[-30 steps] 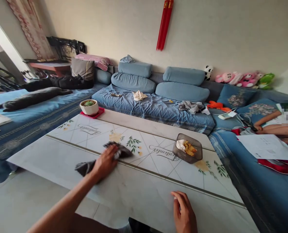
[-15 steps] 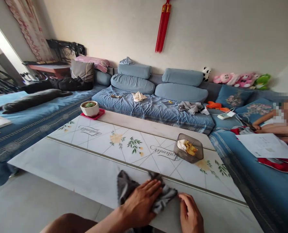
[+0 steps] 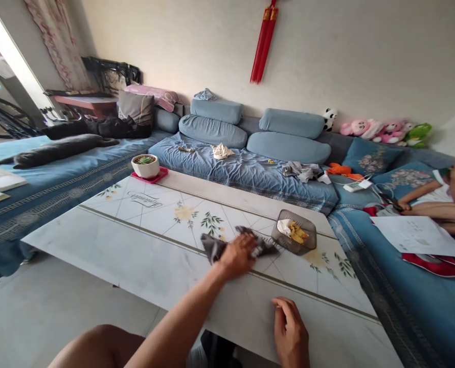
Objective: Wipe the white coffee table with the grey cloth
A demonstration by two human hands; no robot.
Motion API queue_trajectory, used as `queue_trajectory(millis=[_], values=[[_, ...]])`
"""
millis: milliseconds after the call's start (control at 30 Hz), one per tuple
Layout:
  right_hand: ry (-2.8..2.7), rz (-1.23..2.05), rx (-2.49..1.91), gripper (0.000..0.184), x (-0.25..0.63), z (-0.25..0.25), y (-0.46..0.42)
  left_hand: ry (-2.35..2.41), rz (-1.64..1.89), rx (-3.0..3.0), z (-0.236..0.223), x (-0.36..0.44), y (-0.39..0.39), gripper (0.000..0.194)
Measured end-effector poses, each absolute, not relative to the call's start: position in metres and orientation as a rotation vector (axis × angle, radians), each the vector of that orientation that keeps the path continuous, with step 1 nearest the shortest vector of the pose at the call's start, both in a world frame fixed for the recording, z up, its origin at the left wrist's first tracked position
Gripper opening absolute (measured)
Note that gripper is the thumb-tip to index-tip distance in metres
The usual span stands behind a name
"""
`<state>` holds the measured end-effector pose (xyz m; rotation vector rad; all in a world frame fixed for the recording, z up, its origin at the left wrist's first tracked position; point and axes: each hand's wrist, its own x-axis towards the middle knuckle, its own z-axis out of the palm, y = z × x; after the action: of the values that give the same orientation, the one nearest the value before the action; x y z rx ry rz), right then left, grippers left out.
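Observation:
My left hand (image 3: 240, 255) is pressed palm down over a crumpled dark grey cloth (image 3: 213, 248), which spreads out to both sides of it. The cloth lies on the patterned strip of the white marble-look table (image 3: 135, 245), left of a smoky see-through bin (image 3: 303, 244). Inside the bin are yellowish peels (image 3: 297, 232) and a white crumpled tissue (image 3: 284, 227). Near the table's front edge, my right hand (image 3: 292, 329) has its fingers loosely curled together, with nothing visible in them. It is apart from the cloth.
A white pot with a succulent (image 3: 145, 166) stands on a red tray (image 3: 160, 177) at the table's far left corner. Blue sofas (image 3: 208, 159) surround the table. A grey cat (image 3: 59, 150) lies on the left one. At right sits a person (image 3: 423, 197) beside papers (image 3: 415, 233).
My left hand has pushed the cloth away from me, from the near plain part of the table onto the patterned strip. My right hand stays near the front edge, now farther from the cloth.

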<state>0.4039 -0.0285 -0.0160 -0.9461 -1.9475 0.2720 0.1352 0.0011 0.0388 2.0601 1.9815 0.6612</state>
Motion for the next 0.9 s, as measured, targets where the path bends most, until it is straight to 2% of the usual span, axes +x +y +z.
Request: queue_trajectory(millis=[67,133,200,300,400,633,767,833,900], values=[[-1.946,0.236,-0.942,0.054,0.408,-0.018,-0.027,1.657,0.718,2.244,0.012,0.172,-0.029,0.084],[-1.956,0.246,-0.947,0.049,0.409,-0.018,-0.028,1.544,0.753,2.285,-0.002,0.166,-0.053,0.088],[-1.956,0.287,-0.963,0.046,0.408,-0.017,-0.030,1.738,0.724,2.185,0.004,0.129,-0.052,0.082],[-1.943,0.320,-0.982,0.045,0.405,-0.016,-0.032,2.164,0.619,1.942,0.036,0.070,-0.007,0.072],[-1.950,0.345,-1.000,0.043,0.409,-0.019,-0.033,2.296,0.550,1.851,0.053,0.063,0.021,0.071],[-2.014,0.451,-0.990,0.029,0.421,-0.039,-0.030,1.971,0.623,2.214,0.000,0.115,-0.063,0.086],[-2.020,0.419,-1.012,0.033,0.413,-0.028,-0.033,2.170,0.587,2.068,0.026,0.094,0.006,0.071],[-2.012,0.383,-1.014,0.035,0.410,-0.019,-0.035,2.266,0.547,1.985,0.043,0.090,0.047,0.068],[-1.995,0.363,-1.008,0.036,0.408,-0.011,-0.036,2.276,0.521,1.969,0.047,0.096,0.057,0.069]])
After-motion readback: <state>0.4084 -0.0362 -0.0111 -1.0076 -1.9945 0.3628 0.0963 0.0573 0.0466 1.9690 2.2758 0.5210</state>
